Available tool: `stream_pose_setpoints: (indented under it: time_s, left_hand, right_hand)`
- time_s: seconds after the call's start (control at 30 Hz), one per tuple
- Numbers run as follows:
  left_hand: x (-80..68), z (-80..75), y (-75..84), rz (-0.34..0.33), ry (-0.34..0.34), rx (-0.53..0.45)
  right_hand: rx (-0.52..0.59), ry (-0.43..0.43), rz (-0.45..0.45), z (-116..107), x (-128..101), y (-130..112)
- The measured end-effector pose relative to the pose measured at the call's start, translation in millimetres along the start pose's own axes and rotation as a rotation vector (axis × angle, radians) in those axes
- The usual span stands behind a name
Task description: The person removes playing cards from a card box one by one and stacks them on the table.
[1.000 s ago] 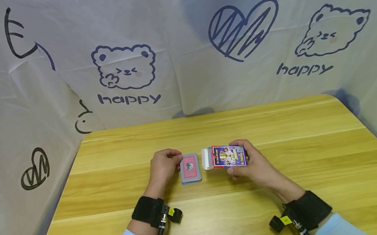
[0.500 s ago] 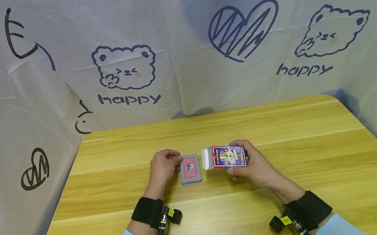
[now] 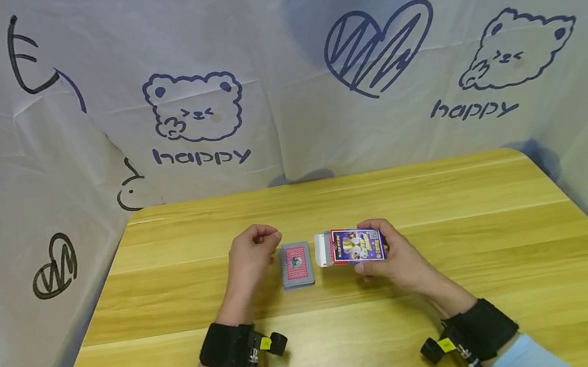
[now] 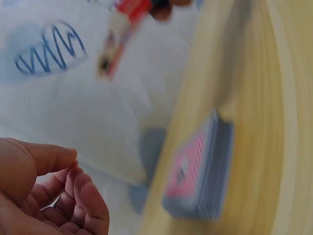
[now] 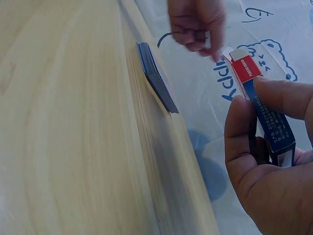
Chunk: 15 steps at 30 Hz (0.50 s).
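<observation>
A squared deck of playing cards (image 3: 297,261), red-patterned back up with a grey border, lies on the wooden table between the two hands. My left hand (image 3: 249,255) is just off the deck's upper left corner, apart from it. In the left wrist view the thumb and fingertips of that hand (image 4: 58,186) meet, with no card visible between them. My right hand (image 3: 400,259) grips a purple and red card box (image 3: 357,244) above the table, thumb on one edge and fingers on the other. The box's white end flap stands open toward the deck.
The wooden table (image 3: 329,343) reaches back to a white cloth (image 3: 293,101) with drawn bears and hearts. Cloth also closes off both sides. A black strap with a small camera sits on each wrist.
My left hand has come off the deck, moving slightly up and away from its corner. The right hand and card box stay in place.
</observation>
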<state>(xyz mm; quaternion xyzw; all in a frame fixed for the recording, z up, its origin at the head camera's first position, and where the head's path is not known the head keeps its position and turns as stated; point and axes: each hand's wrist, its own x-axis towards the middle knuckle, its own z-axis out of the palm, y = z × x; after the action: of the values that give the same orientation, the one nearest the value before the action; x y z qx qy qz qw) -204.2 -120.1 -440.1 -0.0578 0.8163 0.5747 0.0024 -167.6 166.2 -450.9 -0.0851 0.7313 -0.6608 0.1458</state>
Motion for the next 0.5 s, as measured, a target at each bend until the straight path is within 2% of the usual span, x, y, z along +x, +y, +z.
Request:
stream_pose_setpoints:
  time_s: [0.13, 0.27, 0.5]
  left_hand:
    - [-19.4, 11.0, 17.6, 0.080, -0.064, 0.027]
    - [-34.2, 25.1, 25.3, 0.110, -0.155, 0.063]
    - [-41.3, 35.8, 26.4, 0.121, -0.179, 0.110]
  right_hand:
    - [-0.010, -0.003, -0.005, 1.1, -0.8, -1.4]
    - [-0.022, -0.012, -0.002, 2.1, -1.3, -1.7]
    - [0.004, -0.033, -0.003, 4.7, -2.4, -2.3]
